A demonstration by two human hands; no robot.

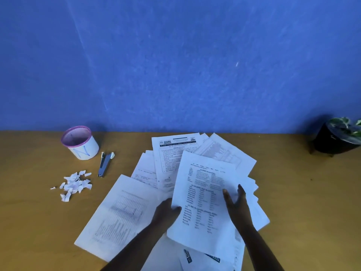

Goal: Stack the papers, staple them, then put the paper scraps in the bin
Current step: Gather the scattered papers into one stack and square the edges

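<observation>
Left hand [166,213]: fingers curled at the left edge of the top sheet [205,200], thumb on top of the page, other fingers hidden beneath it, so it pinches that edge. Right hand [237,204]: fingers straight and close together, laid flat on the right part of the same sheet, pressing it; nothing gripped. The top sheet sits between the two hands, tilted a little, its printed columns facing up.

The rest of the papers [121,214] are fanned loose on the bench [29,222], not squared up. One sheet with a table lies to the left of the left hand, partly under the forearm. A sheet with a dark header band [172,151] lies beyond the hands, toward the wall, partly under the top sheet. More sheets stick out to the right, under the right hand, and at the near edge under both forearms.

Stapler [105,164]: lies on the bench, left of the papers, well apart from both hands, its arms splayed open in a V. Paper scraps [75,185]: small heap of torn white bits, left of the stapler, nearer the camera than the bin. Bin [80,142]: white mesh cup with a pink rim, upright at the back left, just beyond the stapler. Its contents cannot be made out.

Potted plant [339,136] at far right against the blue wall [175,65].
</observation>
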